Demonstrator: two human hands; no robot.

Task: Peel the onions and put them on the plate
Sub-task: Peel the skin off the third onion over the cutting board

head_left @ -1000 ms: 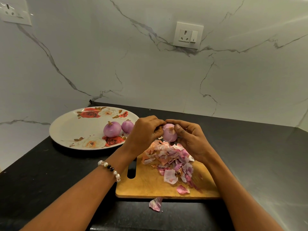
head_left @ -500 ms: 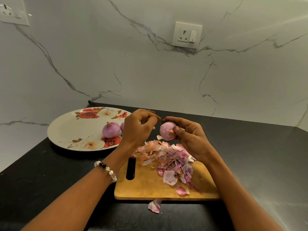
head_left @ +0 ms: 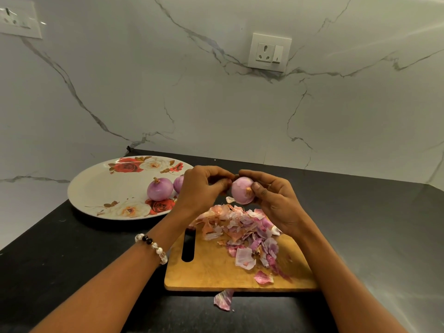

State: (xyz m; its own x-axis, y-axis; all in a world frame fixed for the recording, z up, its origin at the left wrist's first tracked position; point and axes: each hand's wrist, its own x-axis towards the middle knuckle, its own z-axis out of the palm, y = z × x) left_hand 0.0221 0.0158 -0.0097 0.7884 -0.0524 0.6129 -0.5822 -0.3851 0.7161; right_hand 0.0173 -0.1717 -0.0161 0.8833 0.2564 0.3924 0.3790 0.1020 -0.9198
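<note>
Centrally in the frame, the right hand (head_left: 276, 200) holds a pinkish-purple onion (head_left: 242, 190) above the far edge of the wooden cutting board (head_left: 216, 272), fingers curled round it and the thumb pressed on its near face, where a scrap of brown skin still clings. The left hand (head_left: 201, 188) sits just left of the onion with its fingers curled, fingertips meeting the onion's upper left side; whether they pinch a piece of skin cannot be told. A small flake (head_left: 230, 199) shows just below the onion's left side.

A heap of onion peels (head_left: 240, 229), orange-brown, white and purple, lies on the board beneath both hands. One loose purple peel (head_left: 224, 299) lies off the board's near edge on the black countertop (head_left: 72, 260).

At left of centre a flower-patterned plate (head_left: 101, 188) rests on the countertop. Two peeled onions stand on its right side: one fully visible (head_left: 160, 189), the second (head_left: 179, 183) partly hidden behind the left hand.

A beaded bracelet (head_left: 153, 247) circles the left wrist. A socket and switch plate (head_left: 269, 52) is mounted on the marble wall (head_left: 216, 111) at upper centre; another (head_left: 16, 19) sits at upper left.
</note>
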